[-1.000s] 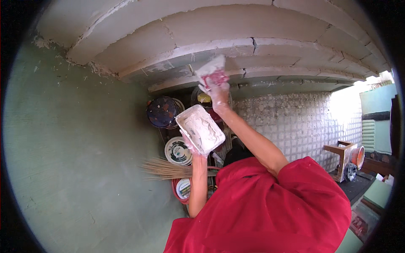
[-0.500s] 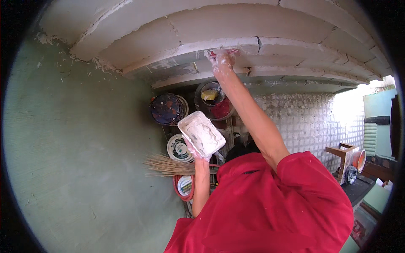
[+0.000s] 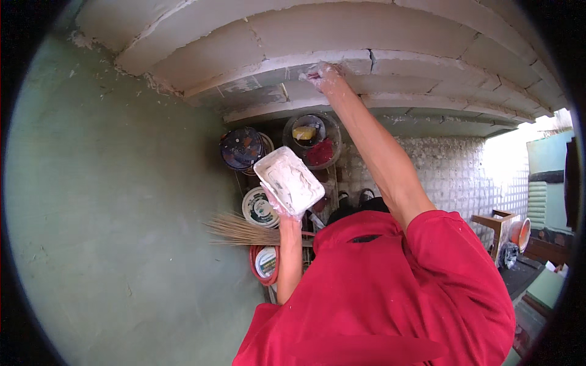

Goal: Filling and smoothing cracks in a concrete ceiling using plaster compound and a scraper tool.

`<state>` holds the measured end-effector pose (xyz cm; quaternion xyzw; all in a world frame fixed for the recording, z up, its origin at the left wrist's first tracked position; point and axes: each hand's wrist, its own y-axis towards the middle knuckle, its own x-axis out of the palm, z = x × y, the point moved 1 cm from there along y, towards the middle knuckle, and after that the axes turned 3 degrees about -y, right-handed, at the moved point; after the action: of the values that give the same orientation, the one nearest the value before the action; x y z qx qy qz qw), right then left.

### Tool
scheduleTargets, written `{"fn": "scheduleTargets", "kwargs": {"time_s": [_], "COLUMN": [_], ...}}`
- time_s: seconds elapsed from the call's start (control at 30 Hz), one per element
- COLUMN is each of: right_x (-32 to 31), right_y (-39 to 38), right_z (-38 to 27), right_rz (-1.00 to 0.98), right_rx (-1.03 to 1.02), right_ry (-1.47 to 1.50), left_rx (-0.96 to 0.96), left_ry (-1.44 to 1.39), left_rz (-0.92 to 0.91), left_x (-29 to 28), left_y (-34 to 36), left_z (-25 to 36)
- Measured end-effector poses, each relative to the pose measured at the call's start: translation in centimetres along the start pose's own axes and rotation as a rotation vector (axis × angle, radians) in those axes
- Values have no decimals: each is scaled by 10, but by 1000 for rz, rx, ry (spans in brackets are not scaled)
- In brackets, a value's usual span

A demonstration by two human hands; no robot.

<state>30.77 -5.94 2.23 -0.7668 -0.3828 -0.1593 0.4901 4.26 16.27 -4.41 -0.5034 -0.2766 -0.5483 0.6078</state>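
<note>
My left hand [image 3: 279, 210] holds up a white rectangular tray [image 3: 290, 180] smeared with white plaster, gripping it from below. My right hand [image 3: 323, 76], dusted white, is stretched out to the grey block wall [image 3: 293, 27] and presses on a horizontal joint between blocks. Its fingers are curled around a small putty knife with a reddish handle [image 3: 309, 75], of which little shows. My red shirt [image 3: 390, 293] fills the lower middle of the view.
Below stand a dark blue bucket [image 3: 242, 148], a bucket with a yellow sponge and a red thing in it [image 3: 311, 137], a white-lidded tub [image 3: 259, 207] and a red bucket [image 3: 265, 263]. A straw broom [image 3: 235, 230] lies beside them. A green wall [image 3: 110, 201] is at left, a wooden stool [image 3: 497, 222] at right.
My right hand has moved from just above the tray out to the wall joint and farther along it. The tray has stayed at about the same place.
</note>
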Motion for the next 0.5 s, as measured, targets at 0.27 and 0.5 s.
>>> {"fn": "scheduleTargets", "kwargs": {"time_s": [0.27,0.5], "right_x": [-81,-152], "right_y": [114,2], "right_z": [18,68], "right_rz": [-241,-65], "right_rx": [30,-231], "right_ry": [45,-659], "left_rx": [-20,-38], "left_ry": [3,9], "left_rz": [-59,-32], "left_x": [-3,-9], "left_y": [-24,-35], "left_z": [-8,4]}}
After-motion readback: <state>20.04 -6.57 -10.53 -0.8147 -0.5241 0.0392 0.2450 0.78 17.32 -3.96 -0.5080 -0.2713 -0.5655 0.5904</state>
